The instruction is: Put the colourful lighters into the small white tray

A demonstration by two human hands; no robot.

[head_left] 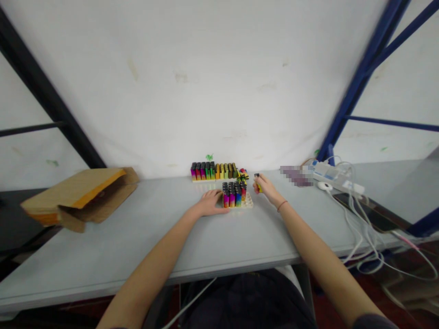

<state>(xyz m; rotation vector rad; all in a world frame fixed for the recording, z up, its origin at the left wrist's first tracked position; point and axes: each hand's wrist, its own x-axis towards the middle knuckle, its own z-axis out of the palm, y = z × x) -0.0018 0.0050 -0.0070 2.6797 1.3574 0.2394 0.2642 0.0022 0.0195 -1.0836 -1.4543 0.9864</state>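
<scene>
Yellow lighter (257, 179) with a black cap sits upright in the right hand (266, 188), just right of the white tray (249, 204) and a little above the grey worktop (144, 242); that hand's grip is pressed together, thumb and fingers pinching the lighter's body. The tray carries a block of upright multicoloured lighters (233, 193), packed toward its left side. The left hand (209, 203) lies flat on the worktop at the tray's left edge, its grip loosely spread and holding nothing, fingertips against the tray. Just behind the tray stands a second row of lighters (213, 171), with a few loose lighters (243, 173) at that row's right end. Far left of the tray lies an opened cardboard box (82, 194). Well right of the tray, a white power strip (334, 176) trails white cables (356, 228).
</scene>
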